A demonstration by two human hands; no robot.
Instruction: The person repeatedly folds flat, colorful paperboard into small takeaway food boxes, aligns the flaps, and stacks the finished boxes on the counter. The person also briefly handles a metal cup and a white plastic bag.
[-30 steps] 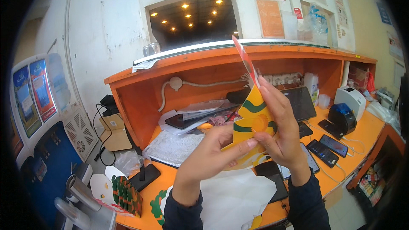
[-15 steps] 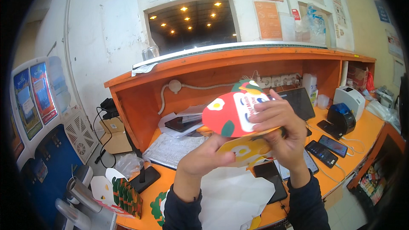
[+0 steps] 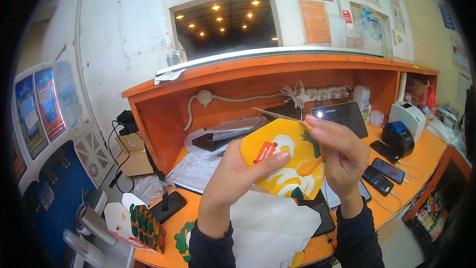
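Observation:
Above the counter I hold a cardboard food carton, its yellow side printed with white rings and green leaves facing me. My left hand grips its left side, the thumb pressed flat on the yellow face and the fingers hidden behind. On the upper right edge my right hand is closed, fingers bent around the rim. A thin flap sticks up at the carton's far side. Below my hands lies a pile of white carton blanks. Several folded cartons, nested together with green and red print, stand at the counter's left edge.
On the orange counter are phones with cables, a black and blue printer, a white device and a tablet. Papers lie beneath the shelf. A blue drinks machine stands at left.
The carton has been turned: its red side faced up before, and now the yellow side faces me. My right hand has shifted from the red face to the upper right edge.

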